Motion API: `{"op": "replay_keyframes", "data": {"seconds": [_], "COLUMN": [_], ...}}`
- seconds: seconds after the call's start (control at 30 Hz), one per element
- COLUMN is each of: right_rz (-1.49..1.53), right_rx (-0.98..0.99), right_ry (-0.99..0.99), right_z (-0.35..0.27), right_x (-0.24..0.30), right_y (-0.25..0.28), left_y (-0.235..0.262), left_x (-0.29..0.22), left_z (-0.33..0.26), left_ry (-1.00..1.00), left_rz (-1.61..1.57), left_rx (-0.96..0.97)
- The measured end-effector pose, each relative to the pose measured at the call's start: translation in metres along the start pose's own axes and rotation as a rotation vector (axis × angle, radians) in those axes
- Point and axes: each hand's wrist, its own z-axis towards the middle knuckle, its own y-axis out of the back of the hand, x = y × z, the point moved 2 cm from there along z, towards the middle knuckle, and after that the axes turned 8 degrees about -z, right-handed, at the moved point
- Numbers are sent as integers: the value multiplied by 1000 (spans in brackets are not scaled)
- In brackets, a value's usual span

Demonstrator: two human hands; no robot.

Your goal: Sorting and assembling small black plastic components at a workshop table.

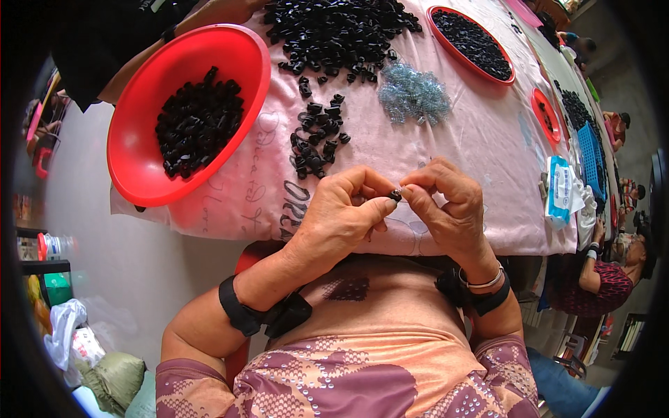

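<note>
My left hand (pixel 341 212) is closed, pinching a small black plastic piece (pixel 395 196) between thumb and fingertips over the table's near edge. Fingertip to fingertip with it, my right hand (pixel 449 205) is also closed, on a tiny shiny bit at the piece's end that looks like a small spring; the fingers mostly cover it. A loose cluster of black plastic pieces (pixel 317 136) lies just beyond my left hand. Farther off, past my right hand, sits a tangled heap of silvery springs (pixel 414 94). A large pile of black plastic pieces (pixel 334 31) spreads at the far side.
On the left, a red basin (pixel 129 164) holds more black pieces. A red tray (pixel 512 78) of small black parts and a smaller red dish (pixel 555 132) stand right. Nearby are a wipes packet (pixel 558 191) and a blue basket (pixel 591 157). Another person's arm (pixel 139 66) reaches behind the basin.
</note>
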Motion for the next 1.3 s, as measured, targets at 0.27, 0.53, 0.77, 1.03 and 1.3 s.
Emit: {"op": "replay_keyframes", "data": {"seconds": [0.27,0.53,0.77,1.03,1.3], "right_rz": [-66,-384,-305,-195,-299], "right_rx": [28,-50,12,192,208], "right_ry": [69,345,255,0,163], "right_z": [1,1,0,24,69], "right_x": [2,8,7,-5,-9], "right_y": [-2,-6,-6,-4,-36], "left_y": [0,5,1,-12,-9], "left_x": [2,4,4,8,5], "left_z": [1,3,2,-7,-7], "left_ry": [-7,11,-1,82,84], "left_rz": [-9,-113,-102,106,19], "left_rx": [-9,-13,4,395,469]}}
